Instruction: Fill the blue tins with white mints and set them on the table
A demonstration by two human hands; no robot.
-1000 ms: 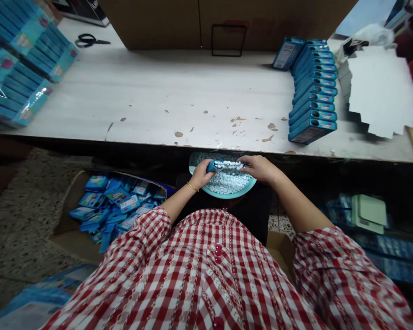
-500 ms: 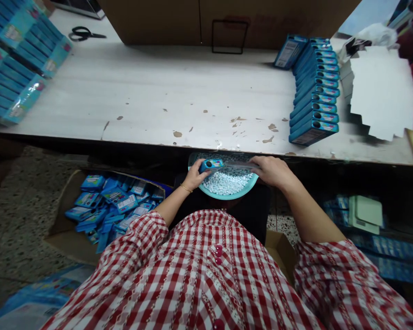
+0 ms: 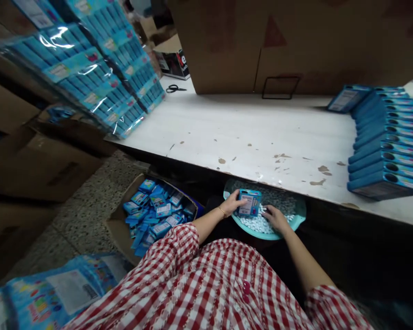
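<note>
The worn white table (image 3: 248,133) runs above my lap, the teal basin (image 3: 298,219) of white pellets (image 3: 278,204) tucked under its edge. My left hand (image 3: 232,205) grips a small blue box (image 3: 249,203) over the basin; my right hand (image 3: 275,218) rests fingers-down in the pellets, its grip hidden.

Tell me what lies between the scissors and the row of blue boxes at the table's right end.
In the head view, only bare white tabletop with chipped paint lies between the scissors and the row of blue boxes. A big cardboard box stands behind.
</note>
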